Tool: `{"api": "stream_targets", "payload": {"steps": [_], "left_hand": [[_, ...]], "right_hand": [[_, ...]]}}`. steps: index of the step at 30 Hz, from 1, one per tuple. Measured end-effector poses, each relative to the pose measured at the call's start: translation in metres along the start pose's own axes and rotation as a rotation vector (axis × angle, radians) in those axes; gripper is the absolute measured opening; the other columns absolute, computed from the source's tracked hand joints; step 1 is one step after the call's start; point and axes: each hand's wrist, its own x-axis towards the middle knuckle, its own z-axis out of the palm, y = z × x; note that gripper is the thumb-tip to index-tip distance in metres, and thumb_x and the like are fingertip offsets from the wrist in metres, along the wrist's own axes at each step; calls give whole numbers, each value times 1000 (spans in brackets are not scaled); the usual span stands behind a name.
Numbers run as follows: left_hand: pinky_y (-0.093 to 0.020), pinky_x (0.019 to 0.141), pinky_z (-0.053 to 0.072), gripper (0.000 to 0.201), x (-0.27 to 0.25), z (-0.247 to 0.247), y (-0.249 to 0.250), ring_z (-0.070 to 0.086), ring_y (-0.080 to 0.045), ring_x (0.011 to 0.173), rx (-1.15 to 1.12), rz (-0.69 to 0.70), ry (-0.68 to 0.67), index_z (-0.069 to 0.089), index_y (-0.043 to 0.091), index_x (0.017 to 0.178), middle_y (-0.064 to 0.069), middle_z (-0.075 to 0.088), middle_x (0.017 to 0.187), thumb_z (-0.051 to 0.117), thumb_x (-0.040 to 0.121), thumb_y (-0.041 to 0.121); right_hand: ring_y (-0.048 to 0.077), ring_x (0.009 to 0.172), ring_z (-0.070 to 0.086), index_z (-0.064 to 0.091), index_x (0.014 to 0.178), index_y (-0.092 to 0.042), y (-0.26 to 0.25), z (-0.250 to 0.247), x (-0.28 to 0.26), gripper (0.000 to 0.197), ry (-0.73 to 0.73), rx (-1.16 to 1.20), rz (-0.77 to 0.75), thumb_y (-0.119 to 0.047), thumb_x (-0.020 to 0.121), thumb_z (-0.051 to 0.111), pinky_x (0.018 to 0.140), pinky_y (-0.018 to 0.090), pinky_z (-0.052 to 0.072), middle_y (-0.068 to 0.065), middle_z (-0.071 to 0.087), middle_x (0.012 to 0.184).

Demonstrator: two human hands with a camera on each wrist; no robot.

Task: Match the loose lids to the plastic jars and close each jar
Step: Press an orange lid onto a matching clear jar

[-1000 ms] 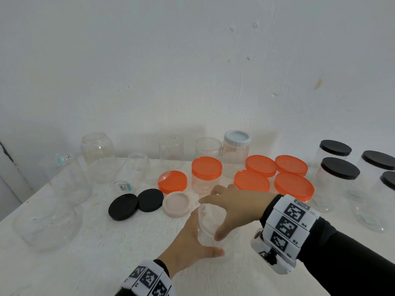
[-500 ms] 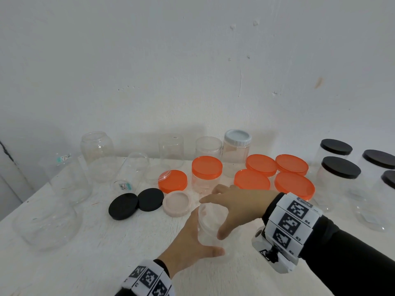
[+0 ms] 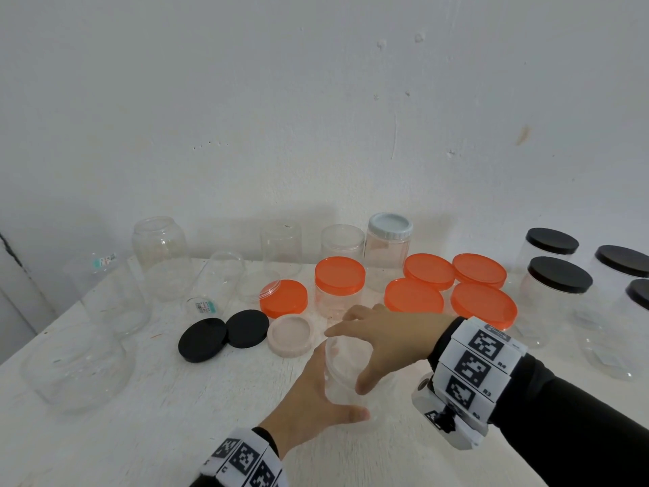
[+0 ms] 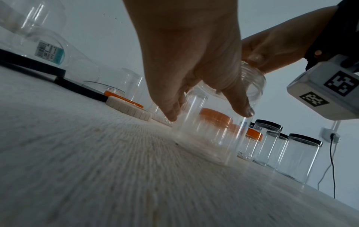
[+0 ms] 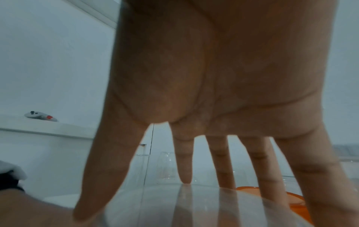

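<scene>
— What are the hands doing?
— The left hand [image 3: 309,402] grips the side of a clear jar [image 3: 346,367] that stands on the white surface [image 3: 140,434]. The right hand [image 3: 389,340] reaches over the jar's mouth, fingers [image 5: 184,165] spread wide and straight, tips at the rim.
— Is it holding a lid?
— I cannot tell.
— And the loose lids?
— Just beyond the left hand's fingers lies a pale pink lid [image 3: 290,334]; left of that, two black lids [image 3: 224,333]. An orange lid [image 3: 283,297] sits behind them. Beyond the right hand stand orange-capped jars [image 3: 453,293].
</scene>
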Motion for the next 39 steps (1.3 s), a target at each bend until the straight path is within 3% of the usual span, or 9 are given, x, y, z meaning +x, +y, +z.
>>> {"api": "stream_targets", "payload": {"steps": [3, 6, 10, 14, 20, 22, 25, 30, 39], "left_hand": [[-10, 94, 34, 93, 0, 0, 0, 32, 14, 123, -3, 9, -2, 23, 58, 125, 35, 30, 135, 88, 62, 34], [-8, 91, 33, 94, 0, 1, 0, 31, 17, 122, -8, 12, 1, 23, 60, 124, 37, 30, 134, 88, 61, 37], [-9, 92, 33, 94, 0, 2, -2, 32, 17, 122, -15, -3, 12, 23, 59, 124, 37, 30, 133, 88, 59, 39], [-3, 85, 35, 95, 0, 1, -4, 31, 27, 115, -24, 2, 5, 22, 61, 122, 39, 30, 131, 88, 56, 42], [-20, 105, 31, 98, 0, 2, -2, 32, 12, 127, -17, 1, 18, 21, 61, 127, 34, 31, 138, 88, 57, 44], [-18, 103, 31, 97, -1, 2, -2, 32, 12, 126, -23, 5, 18, 22, 58, 128, 33, 32, 139, 88, 59, 41], [-11, 97, 33, 95, -3, 2, 0, 33, 14, 124, -29, 2, 19, 23, 57, 126, 33, 31, 137, 88, 60, 37], [-36, 114, 32, 107, -4, 3, 5, 33, -5, 134, -4, -5, 21, 16, 45, 139, 20, 30, 145, 87, 59, 38], [-14, 100, 32, 100, -3, 3, 1, 31, 14, 126, -28, 10, 32, 21, 57, 130, 33, 31, 139, 89, 59, 39]], "right_hand": [[22, 126, 32, 19, 148, -43, 0, 2, 3, 90, 39, -22, 47, -66, 75, 66, 101, 47, 40, -6, 31, 140], [24, 129, 31, 17, 150, -39, 1, 5, 5, 94, 65, -26, 82, -73, 74, 61, 102, 47, 39, -4, 30, 140], [20, 133, 24, 13, 150, -41, 2, 4, 4, 96, 38, -8, 38, -64, 74, 68, 104, 47, 37, -7, 23, 146], [19, 129, 27, 18, 149, -43, 0, 5, 5, 89, 29, 5, -1, -57, 77, 69, 102, 45, 38, -9, 27, 145], [25, 128, 35, 20, 150, -36, 1, 9, 8, 92, 105, -28, 78, -76, 75, 56, 101, 45, 40, -2, 33, 141], [25, 129, 34, 18, 150, -35, 1, 10, 8, 93, 106, -24, 85, -77, 76, 55, 102, 45, 39, -2, 32, 143], [22, 135, 25, 12, 151, -39, 2, 8, 5, 95, 55, 5, 42, -66, 76, 64, 105, 48, 37, -6, 23, 148], [18, 129, 25, 20, 148, -44, 0, 5, 5, 86, 39, 8, -40, -49, 78, 71, 103, 45, 37, -10, 25, 147], [20, 124, 29, 21, 149, -40, 1, 8, 6, 88, 97, 5, 0, -64, 76, 66, 102, 46, 38, -7, 30, 141]]}}
